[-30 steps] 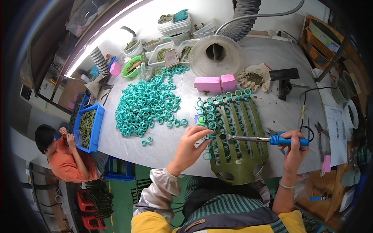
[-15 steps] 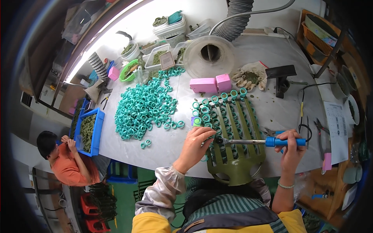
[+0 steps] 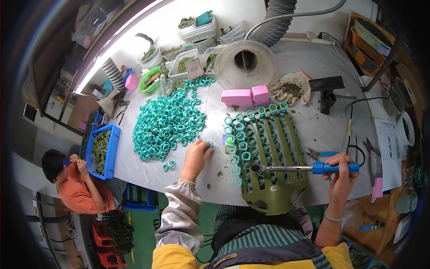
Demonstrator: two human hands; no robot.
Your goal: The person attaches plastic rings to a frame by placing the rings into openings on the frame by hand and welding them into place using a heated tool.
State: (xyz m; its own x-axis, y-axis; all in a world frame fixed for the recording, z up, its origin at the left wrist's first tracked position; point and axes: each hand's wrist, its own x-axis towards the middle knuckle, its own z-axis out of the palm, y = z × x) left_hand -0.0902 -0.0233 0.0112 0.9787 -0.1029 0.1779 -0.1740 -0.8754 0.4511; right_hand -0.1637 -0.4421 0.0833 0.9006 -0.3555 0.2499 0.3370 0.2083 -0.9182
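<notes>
While pieces [image 3: 101,145] fill bins [image 3: 113,152], right hand [image 3: 342,177] grips tool [image 3: 320,168], left hand [image 3: 195,157] curls, hold unclear.

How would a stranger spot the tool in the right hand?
Find the big grey worktop, then the green slotted piece at its near edge. Over that piece, the right hand holds the tool: a straight metal shaft with a ribbed blue handle. Unlike the blue-handled pliers lying just beyond, it is held up as one long rod.
</notes>
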